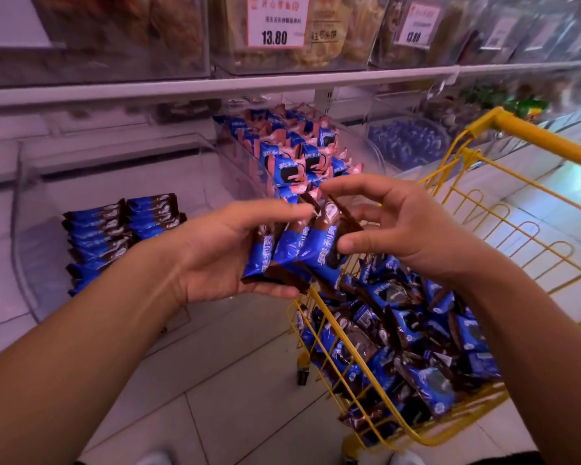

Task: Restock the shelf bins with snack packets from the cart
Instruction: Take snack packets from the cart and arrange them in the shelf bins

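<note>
At the centre of the frame the left hand (pixel 215 253) holds a fanned bunch of blue-and-brown snack packets (pixel 296 250), its grip curled round them from below and the left. The right hand (pixel 393 226) meets the bunch from the right, thumb and curled fingers pinching the rightmost packet. At lower right the yellow wire cart (pixel 483 203) holds a heap of the same packets. At middle left a clear shelf bin (pixel 41 209) contains neat rows of them; the bin beside it, at upper centre, holds blue-and-pink packets (pixel 296 152).
</note>
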